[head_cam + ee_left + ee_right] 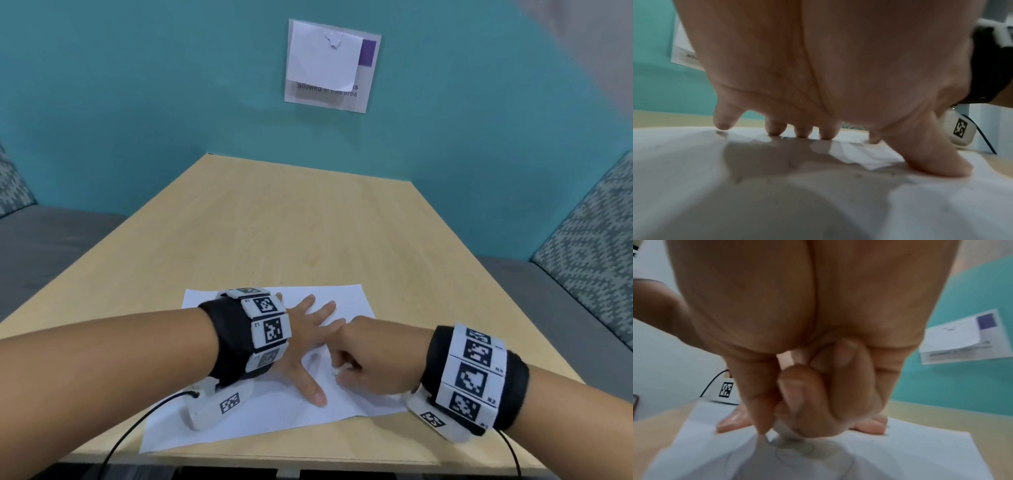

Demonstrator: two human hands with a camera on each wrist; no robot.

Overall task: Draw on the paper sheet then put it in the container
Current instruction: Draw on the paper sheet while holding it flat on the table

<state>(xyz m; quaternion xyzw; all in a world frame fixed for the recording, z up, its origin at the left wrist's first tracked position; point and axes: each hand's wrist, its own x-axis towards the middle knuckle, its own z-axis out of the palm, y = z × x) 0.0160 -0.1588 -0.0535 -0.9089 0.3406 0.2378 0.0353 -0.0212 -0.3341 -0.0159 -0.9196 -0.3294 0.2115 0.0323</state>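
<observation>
A white paper sheet (260,421) (674,162) (900,451) lies on the near part of the wooden table (308,222). My left hand (308,346) (859,113) lies flat on it with spread fingers, pressing it down. To its right my right hand (346,371) (781,426) pinches a small whitish drawing tool (780,429) with its tip on the paper. Thin looping pencil lines (795,449) show just in front of that tip. Most of the tool is hidden by the fingers. No container is in view.
A teal wall rises behind the table, with a sign (330,65) and a white note over it. Grey bench seats (51,246) with patterned cushions (589,246) flank the table. Black cables (137,425) run from both wrist cameras off the front edge.
</observation>
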